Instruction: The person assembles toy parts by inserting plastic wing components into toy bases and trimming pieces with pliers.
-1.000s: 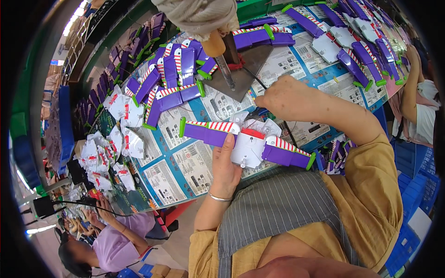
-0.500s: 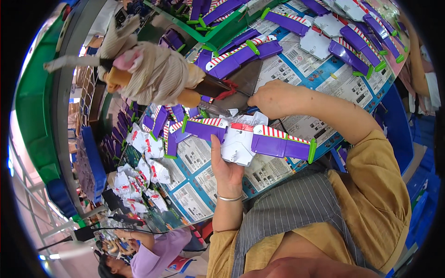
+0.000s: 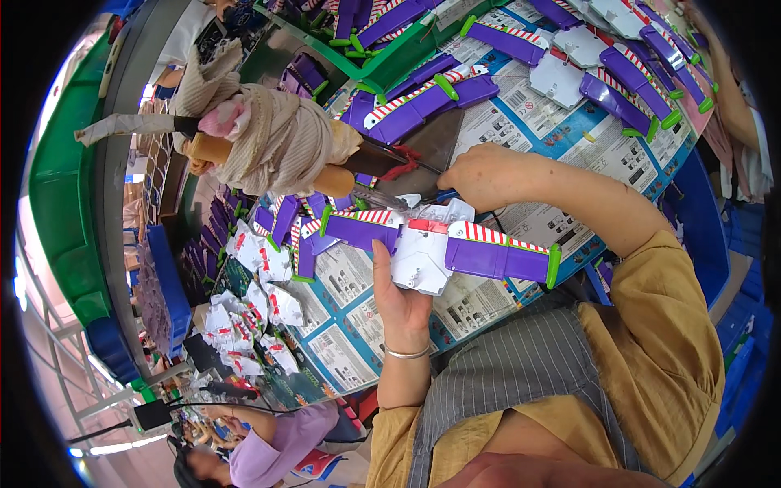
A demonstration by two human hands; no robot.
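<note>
My left hand (image 3: 404, 313) holds a toy wing pack (image 3: 419, 262) from below, thumb up along its near left side. The piece has a white body with a red strip, and purple wings with red-and-white striped edges and green tips. Just beyond it, my right hand (image 3: 490, 176) is closed, knuckles up, with its fingertips by a thin dark and blue item too small to name. Left of that hand hangs a bulky cloth-wrapped device (image 3: 281, 138) with a dark shaft and red string (image 3: 400, 164). The right fingers' grip is partly hidden.
More winged pieces (image 3: 622, 93) lie at the far right, with others in a green bin (image 3: 390, 58). Small white parts with red bits (image 3: 244, 321) pile up on the left. Printed sheets (image 3: 335, 355) cover the table. A co-worker in a purple shirt (image 3: 285, 443) sits at lower left.
Both hands keep nearly the same pose, and the wing pack stays in my left hand. The whole view has shifted slightly, and the cloth-wrapped device sits a little lower.
</note>
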